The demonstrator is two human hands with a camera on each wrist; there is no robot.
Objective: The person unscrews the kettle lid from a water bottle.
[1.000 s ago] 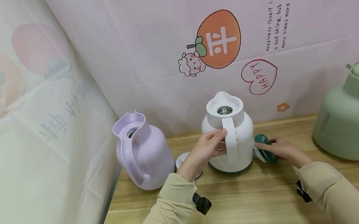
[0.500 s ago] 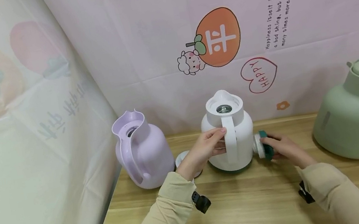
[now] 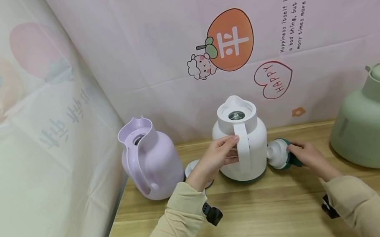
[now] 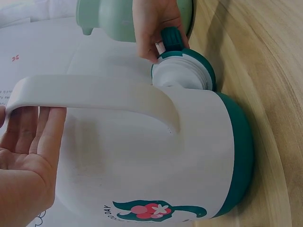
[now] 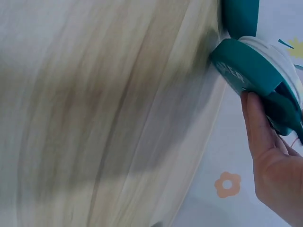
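Note:
A white thermos jug (image 3: 257,145) with a dark green base stands on the table, its mouth uncovered. My left hand (image 3: 215,156) grips the jug's white handle (image 3: 243,149), fingers passing behind it in the left wrist view. Just right of the jug, my right hand (image 3: 310,158) holds a stopper lid (image 3: 278,154) by its dark green top. The lid is tilted on its side, and its white threaded part (image 4: 182,73) shows in the left wrist view. In the right wrist view the green lid top (image 5: 248,66) sits close to the jug's base (image 5: 240,16).
A lilac jug (image 3: 163,163) with an uncovered mouth stands on the left. Between it and the white jug lies a pale round lid (image 3: 192,167), partly behind my left wrist. A large sage green jug (image 3: 371,129) stands on the right. A printed cloth (image 3: 163,55) hangs behind.
My right hand has turned the lid, so its white threaded side now faces the head camera, and has shifted slightly right. My left hand keeps its grip on the handle.

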